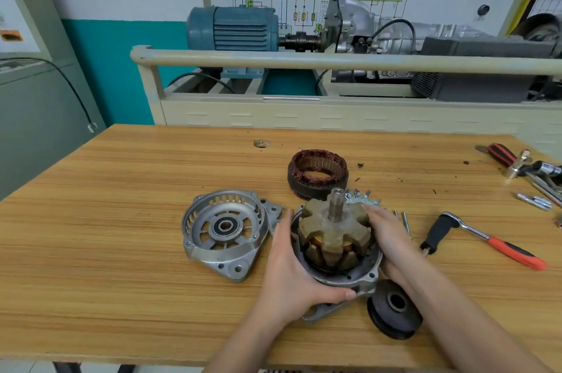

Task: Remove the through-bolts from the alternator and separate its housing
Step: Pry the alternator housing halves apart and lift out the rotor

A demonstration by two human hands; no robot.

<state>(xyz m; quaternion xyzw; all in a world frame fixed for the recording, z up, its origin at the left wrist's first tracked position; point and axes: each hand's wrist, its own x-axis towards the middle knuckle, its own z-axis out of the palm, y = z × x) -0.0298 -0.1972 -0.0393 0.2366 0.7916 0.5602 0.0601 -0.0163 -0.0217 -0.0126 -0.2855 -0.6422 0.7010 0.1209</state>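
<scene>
Pulley [395,309] is off and sitting nearest me on the bench [121,220], just right of the half I'm working on. My left hand [292,275] wraps the left side of the rear housing [346,277], thumb curled onto its near rim. My right hand [392,242] is on the other side; those fingers look fairly straight and pressed against the rotor [333,239], though I can't tell how far they curl round the back. The rotor stands shaft-up in that housing half, claw poles fully exposed.

So I'd say the actual task is basically done. The front housing [225,229] lies apart to the left, bearing side up, and the through-bolts [403,220] look to be out, lying just beyond my right hand. A fan plate [363,194] pokes out behind the rotor. The stator [317,173] sits further back by itself, windings up.

Next move, I reckon: steady the housing with the left and lift or wiggle the rotor straight up, no tilting, so the shaft doesn't bind in the bearing.

Ratchet [474,236] is off to the right, with more tools [535,172] at the far right edge.
</scene>
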